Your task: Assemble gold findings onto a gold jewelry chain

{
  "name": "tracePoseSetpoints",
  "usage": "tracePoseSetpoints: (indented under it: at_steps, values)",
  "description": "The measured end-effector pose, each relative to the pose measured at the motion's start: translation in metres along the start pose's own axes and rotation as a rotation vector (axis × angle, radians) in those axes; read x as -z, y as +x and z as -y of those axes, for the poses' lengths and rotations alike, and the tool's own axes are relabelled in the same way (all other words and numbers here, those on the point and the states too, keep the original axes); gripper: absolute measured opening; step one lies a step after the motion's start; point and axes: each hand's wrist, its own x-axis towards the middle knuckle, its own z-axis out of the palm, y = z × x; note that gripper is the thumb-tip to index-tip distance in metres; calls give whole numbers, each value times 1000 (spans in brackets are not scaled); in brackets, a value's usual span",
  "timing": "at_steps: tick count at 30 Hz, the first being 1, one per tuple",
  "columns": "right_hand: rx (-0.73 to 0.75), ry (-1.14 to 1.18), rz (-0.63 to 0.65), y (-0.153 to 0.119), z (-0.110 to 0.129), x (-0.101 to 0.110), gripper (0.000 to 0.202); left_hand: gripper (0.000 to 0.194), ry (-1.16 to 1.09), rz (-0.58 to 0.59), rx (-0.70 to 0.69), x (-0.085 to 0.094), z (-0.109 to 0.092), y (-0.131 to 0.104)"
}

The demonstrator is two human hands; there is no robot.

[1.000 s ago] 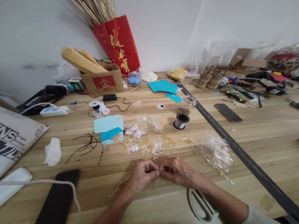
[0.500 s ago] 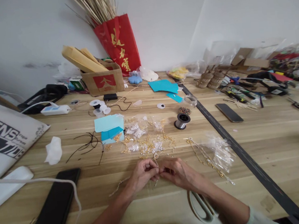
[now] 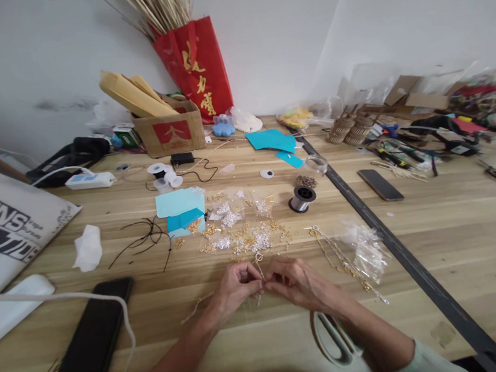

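A thin chain (image 3: 258, 260) with a ring at its upper end runs between my fingertips near the front of the table. My left hand (image 3: 238, 285) pinches it from the left, fingers closed. From the right, my right hand (image 3: 291, 282) is closed on the same chain, thumb and forefinger together; the exact spot they grip is too small to make out. A pale length of chain (image 3: 196, 307) lies left of my left hand. Just beyond my hands are loose gold and silver beads (image 3: 259, 240). Scissors (image 3: 334, 340) lie partly under my right forearm.
Finished-looking chains (image 3: 338, 256) and small plastic bags (image 3: 369, 253) lie to the right. A wire spool (image 3: 302, 200) stands behind them. Black cords (image 3: 146, 241), blue cards (image 3: 180, 203) and a phone (image 3: 90, 339) are on the left. A dark strip (image 3: 377, 227) crosses the table.
Both hands stay almost in place at the chain, with only slight finger movement. The view has shifted a little; objects on the table have not moved.
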Motion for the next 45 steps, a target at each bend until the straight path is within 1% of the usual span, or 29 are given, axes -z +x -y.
tracePoseSetpoints:
  at_steps: [3, 5, 10, 14, 17, 24, 31, 34, 37, 40, 42, 45]
  values:
    - [-24, 99, -33, 1, -4, -2, 5, 17, 0, -2, 4, 0, 1, 0]
    - [-49, 147, -30, 2, -7, -5, 4, 16, 3, -3, -10, 1, 1, 0]
    - [-122, 188, -1, 3, -11, -12, 4, 12, 15, -2, -42, 2, 3, 0]
    - [-142, 215, -1, 3, -14, -13, 3, 8, 40, -17, -76, 1, 5, 1]
    - [-149, 249, -4, 3, -15, -13, 3, 4, 95, -49, -111, -2, 4, 0]
    - [-175, 342, -16, 5, -17, -16, 5, 9, 274, -149, -198, -7, 2, -4]
    - [-224, 369, 0, 6, -16, -16, 4, 11, 410, -197, -330, -6, 9, -5]
    - [-261, 461, 22, 6, -18, -17, 2, 12, 434, -198, -369, -7, 10, -5]
    - [-311, 596, 53, 6, -20, -19, 18, 12, 430, -198, -394, -7, 10, -5]
    - [-346, 682, 53, 7, -20, -19, 32, 12, 421, -197, -411, -7, 11, -5]
    - [-353, 719, 40, 8, -19, -19, 35, 13, 432, -194, -423, -6, 12, -5]
    - [-354, 770, 25, 10, -17, -18, 33, 14, 474, -199, -451, -6, 13, -5]
